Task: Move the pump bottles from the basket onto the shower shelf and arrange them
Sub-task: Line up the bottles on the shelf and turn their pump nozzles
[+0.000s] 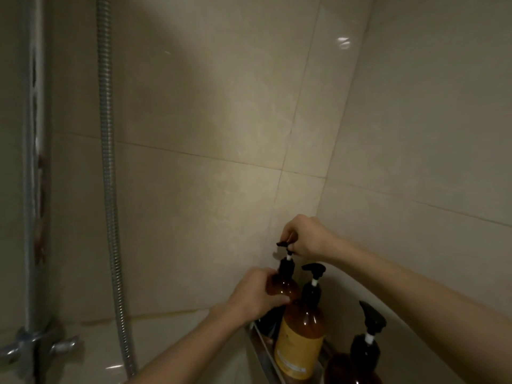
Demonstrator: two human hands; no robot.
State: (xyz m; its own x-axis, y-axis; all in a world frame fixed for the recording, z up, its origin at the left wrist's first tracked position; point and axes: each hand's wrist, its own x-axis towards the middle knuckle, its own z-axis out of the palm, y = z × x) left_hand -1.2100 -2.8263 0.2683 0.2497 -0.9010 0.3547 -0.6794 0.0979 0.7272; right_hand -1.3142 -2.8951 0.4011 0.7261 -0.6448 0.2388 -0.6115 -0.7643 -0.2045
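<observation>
Three amber pump bottles with black pumps stand on a metal corner shower shelf (pixel 263 353) at the lower right. My left hand (pixel 255 293) grips the shoulder of the back-left bottle (pixel 285 284). My right hand (pixel 306 236) pinches that bottle's black pump head from above. The middle bottle (pixel 302 336) has a yellow label and stands in front of it. The third bottle (pixel 360 356) is nearest, cut off by the frame's bottom edge. No basket is in view.
Beige tiled walls meet in a corner behind the shelf. A ribbed metal shower hose (pixel 110 189) hangs at the left, beside a chrome riser pipe (pixel 33 176) with tap handles (pixel 41 347) at the bottom left.
</observation>
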